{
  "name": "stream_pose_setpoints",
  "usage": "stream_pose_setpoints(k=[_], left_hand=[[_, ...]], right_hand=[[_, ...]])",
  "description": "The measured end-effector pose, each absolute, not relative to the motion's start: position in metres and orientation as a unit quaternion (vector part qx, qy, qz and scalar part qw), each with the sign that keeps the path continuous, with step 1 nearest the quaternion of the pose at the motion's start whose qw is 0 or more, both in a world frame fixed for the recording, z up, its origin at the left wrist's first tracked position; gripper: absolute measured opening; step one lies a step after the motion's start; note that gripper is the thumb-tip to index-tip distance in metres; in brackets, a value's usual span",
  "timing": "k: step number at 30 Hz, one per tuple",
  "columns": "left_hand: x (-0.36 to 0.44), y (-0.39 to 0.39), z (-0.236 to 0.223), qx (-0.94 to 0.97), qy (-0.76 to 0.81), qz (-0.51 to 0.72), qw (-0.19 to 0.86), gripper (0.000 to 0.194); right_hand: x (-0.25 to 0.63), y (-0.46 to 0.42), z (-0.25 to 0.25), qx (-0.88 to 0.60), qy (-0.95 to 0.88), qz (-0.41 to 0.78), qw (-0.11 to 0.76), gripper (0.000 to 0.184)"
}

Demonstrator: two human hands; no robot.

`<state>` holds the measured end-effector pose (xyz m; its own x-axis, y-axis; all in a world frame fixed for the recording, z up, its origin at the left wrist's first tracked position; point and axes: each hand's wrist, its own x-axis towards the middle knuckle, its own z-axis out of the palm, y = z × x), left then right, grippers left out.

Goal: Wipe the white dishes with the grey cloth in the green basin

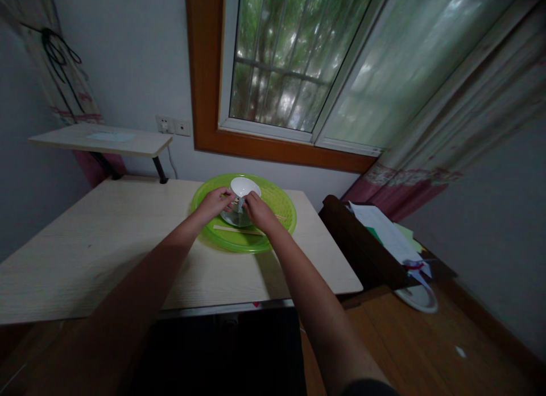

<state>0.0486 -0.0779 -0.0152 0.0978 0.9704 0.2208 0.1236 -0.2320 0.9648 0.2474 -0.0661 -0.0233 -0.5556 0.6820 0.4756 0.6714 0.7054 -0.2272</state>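
Both hands are over a round green plastic tray (286, 205) on the table. My left hand (218, 202) has its fingers pinched together near the white bowl (246, 186); what they hold is too small to name. Close beside it, my right hand (259, 211) is closed too, its fingertips at a small pale bluish-grey piece (240, 205) that I cannot identify. Beneath the hands lies a shiny silvery dish (234, 218), partly covered by them. A light wooden chopstick (234, 230) rests at the tray's near side, and another thin stick (280, 217) shows beyond my right wrist.
The pale wooden table (128, 236) carries a small raised shelf (140, 143) at back left. A window (281, 60) is behind it. To the right, a dark brown piece of furniture (362, 242) holds papers (384, 228). Curtains (426, 134) hang at the right.
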Motion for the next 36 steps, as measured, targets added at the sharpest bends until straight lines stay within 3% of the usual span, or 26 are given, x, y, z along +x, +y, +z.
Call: stream_pose_setpoints(k=[17, 28, 36], left_hand=[[0.054, -0.081, -0.014, 0.666, 0.447, 0.434, 0.41, 0.015], [0.041, -0.075, -0.015, 0.533, 0.505, 0.564, 0.378, 0.007], [0.044, -0.074, -0.016, 0.567, 0.483, 0.541, 0.392, 0.017]], right_hand=[[0.248, -0.067, -0.022, -0.393, -0.879, 0.03, 0.268, 0.018], [0.249, -0.067, -0.019, -0.446, -0.857, 0.01, 0.257, 0.016], [0.251, -0.067, -0.022, -0.456, -0.856, -0.006, 0.245, 0.015]])
